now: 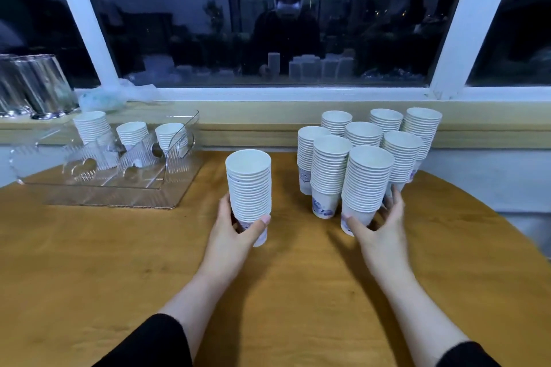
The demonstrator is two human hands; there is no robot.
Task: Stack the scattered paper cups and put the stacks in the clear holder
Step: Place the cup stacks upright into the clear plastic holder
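— On the wooden desk [89, 262], what do the hands hold?

— Left hand [235, 228] wraps the base of a tall stack of paper cups [250, 188], its fingers [262, 225] curled and pinching it, standing mid-desk. Right hand [380, 226] cups the nearest stack [366, 185] of a cluster [372, 143] at the right, its fingers spread around the base.

— And the clear holder [176, 188]?

— Back left, by the window ledge. Three shorter stacks [132, 132] sit in its compartments, well apart from both hands.
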